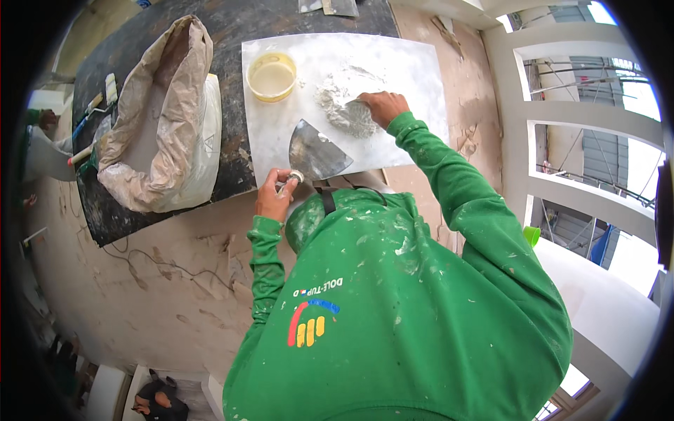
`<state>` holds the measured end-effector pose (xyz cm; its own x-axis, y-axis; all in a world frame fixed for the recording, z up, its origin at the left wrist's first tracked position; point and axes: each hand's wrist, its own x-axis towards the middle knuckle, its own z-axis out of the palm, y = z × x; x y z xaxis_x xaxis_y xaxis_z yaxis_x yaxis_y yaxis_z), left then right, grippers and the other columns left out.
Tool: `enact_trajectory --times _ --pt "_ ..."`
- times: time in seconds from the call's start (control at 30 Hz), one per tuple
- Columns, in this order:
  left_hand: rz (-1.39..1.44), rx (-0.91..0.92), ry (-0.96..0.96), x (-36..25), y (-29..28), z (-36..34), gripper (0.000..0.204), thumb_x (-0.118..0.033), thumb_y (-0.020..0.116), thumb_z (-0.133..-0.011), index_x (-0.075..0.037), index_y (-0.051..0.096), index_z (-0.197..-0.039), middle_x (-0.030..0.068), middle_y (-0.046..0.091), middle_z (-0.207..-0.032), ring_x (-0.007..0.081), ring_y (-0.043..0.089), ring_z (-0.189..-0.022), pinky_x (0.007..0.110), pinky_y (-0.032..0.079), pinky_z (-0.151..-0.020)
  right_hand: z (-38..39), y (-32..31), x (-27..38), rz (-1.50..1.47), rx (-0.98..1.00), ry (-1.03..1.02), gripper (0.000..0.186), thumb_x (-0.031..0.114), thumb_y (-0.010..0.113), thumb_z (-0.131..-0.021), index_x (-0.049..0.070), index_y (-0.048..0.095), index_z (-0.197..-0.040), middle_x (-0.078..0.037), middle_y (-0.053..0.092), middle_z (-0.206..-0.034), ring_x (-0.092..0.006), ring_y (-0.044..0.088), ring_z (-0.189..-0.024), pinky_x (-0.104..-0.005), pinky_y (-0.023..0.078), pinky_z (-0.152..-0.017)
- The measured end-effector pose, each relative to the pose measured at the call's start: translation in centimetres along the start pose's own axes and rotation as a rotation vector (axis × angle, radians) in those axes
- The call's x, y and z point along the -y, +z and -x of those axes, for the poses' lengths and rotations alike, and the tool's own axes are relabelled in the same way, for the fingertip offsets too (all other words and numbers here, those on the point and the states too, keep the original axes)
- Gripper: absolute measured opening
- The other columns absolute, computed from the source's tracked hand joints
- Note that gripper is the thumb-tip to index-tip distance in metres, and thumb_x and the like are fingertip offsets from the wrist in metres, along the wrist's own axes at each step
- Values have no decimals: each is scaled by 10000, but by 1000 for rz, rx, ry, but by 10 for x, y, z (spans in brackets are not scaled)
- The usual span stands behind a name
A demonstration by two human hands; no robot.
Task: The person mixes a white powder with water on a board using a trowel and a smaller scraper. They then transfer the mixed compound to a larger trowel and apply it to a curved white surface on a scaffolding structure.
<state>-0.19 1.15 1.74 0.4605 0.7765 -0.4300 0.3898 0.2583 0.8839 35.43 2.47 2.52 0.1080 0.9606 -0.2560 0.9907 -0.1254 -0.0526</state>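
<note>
A white board [421,140] carries a mound of white powder [340,88] and a yellow-rimmed tub [272,77] of pale contents at its back left. My right hand [382,105] is closed on a grey scraper [358,116], its blade in the powder. My left hand [276,191] is closed around the handle of a wide, tapered metal putty knife [314,149] at the board's front edge; the blade rests over the board, smeared with grey. Both green sleeves are spotted white.
An open paper sack [154,112] and paint rollers [110,90] occupy the dark tabletop [232,28]. A cable [189,274] crosses the floor [140,309]. Other people [161,400] appear lower left and at the left edge. Windows with scaffolding outside [576,154] line the right.
</note>
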Motion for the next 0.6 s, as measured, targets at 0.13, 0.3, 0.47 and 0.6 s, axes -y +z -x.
enact_trajectory --times 0.13,0.3,0.47,0.6 --pt "22 -7 7 2 4 -2 280 -170 659 -897 -36 585 -1131 59 640 -920 125 592 -612 289 478 -591 -11 6 -10 35 -263 83 270 102 522 -862 216 663 -1062 -76 719 -884 -290 699 -782 -441 539 -647" --pt "52 -12 37 -1 12 -5 290 -176 662 -900 -24 574 -1131 65 625 -917 124 588 -636 286 477 -586 -4 -7 13 29 -69 24 293 126 531 -882 232 666 -1120 -77 719 -953 -300 697 -794 -441 547 -675" --pt "152 -25 68 -16 26 -8 319 -175 655 -914 -3 542 -1158 64 598 -954 114 590 -698 262 483 -590 -28 -44 -7 36 -195 163 264 117 529 -868 227 671 -1062 -101 713 -864 -317 694 -793 -447 540 -677" --pt "231 -6 -27 -26 40 -5 365 -193 653 -928 16 503 -1188 78 562 -1027 126 609 -757 252 514 -593 -34 -25 -11 4 -55 -49 281 82 484 -897 192 665 -1082 -109 712 -906 -326 689 -785 -450 547 -646"
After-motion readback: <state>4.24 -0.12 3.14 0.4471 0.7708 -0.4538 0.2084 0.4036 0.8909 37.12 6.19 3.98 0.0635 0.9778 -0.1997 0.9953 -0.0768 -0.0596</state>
